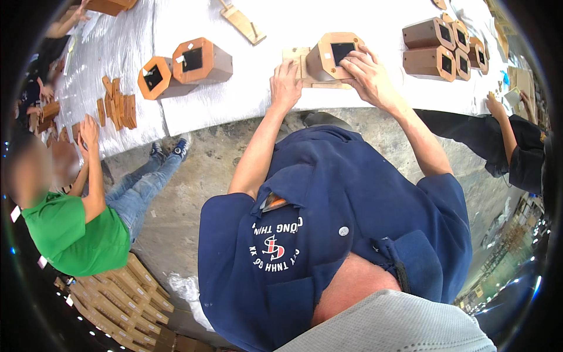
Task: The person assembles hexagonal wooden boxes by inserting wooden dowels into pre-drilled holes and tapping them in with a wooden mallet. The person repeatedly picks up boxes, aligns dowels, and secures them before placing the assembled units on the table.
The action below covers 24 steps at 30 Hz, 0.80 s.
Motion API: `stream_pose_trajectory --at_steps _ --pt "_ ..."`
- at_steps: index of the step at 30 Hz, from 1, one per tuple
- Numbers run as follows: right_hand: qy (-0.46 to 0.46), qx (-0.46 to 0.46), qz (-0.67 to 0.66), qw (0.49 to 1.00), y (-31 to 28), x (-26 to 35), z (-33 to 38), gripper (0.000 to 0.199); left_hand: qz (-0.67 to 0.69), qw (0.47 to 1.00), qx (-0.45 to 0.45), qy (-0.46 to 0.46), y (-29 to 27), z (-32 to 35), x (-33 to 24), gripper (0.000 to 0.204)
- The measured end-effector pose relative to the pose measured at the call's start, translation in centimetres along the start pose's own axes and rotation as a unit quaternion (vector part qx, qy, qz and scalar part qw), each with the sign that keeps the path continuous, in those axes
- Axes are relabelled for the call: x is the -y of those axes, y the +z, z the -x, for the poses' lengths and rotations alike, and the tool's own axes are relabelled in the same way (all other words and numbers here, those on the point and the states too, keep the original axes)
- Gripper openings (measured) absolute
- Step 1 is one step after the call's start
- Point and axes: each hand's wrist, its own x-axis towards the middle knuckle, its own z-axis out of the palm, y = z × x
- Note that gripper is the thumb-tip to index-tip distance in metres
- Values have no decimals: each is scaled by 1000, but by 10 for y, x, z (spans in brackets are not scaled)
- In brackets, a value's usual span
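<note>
An eight-sided wooden box [321, 57] lies on its side in front of me, its lighter face with a dark square opening turned toward the right. Under and beside it is a pale wooden board [293, 53] made of stepped pieces. My right hand [368, 75] grips the box at that face, with some fingers over the rim and others at the dark opening. On the board's left part rests my left hand [285, 86], fingers stretched forward and lying on the wood, holding nothing.
Two similar boxes [202, 61] stand left, near several wooden strips [120, 108]. More boxes [431, 63] are stacked right. A narrow wooden piece [243, 22] lies farther back on the white-covered table [252, 88]. A person in green [76, 234] works left; another person's arm [501, 117] reaches in right.
</note>
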Motion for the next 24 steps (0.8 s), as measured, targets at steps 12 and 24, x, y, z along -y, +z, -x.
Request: stream_pose_trajectory --at_steps 12,24 --pt "68 19 -53 996 12 34 -4 41 -15 999 -3 36 5 5 11 50" --pt "84 -62 15 994 31 32 3 45 -48 996 36 73 0 2 13 52"
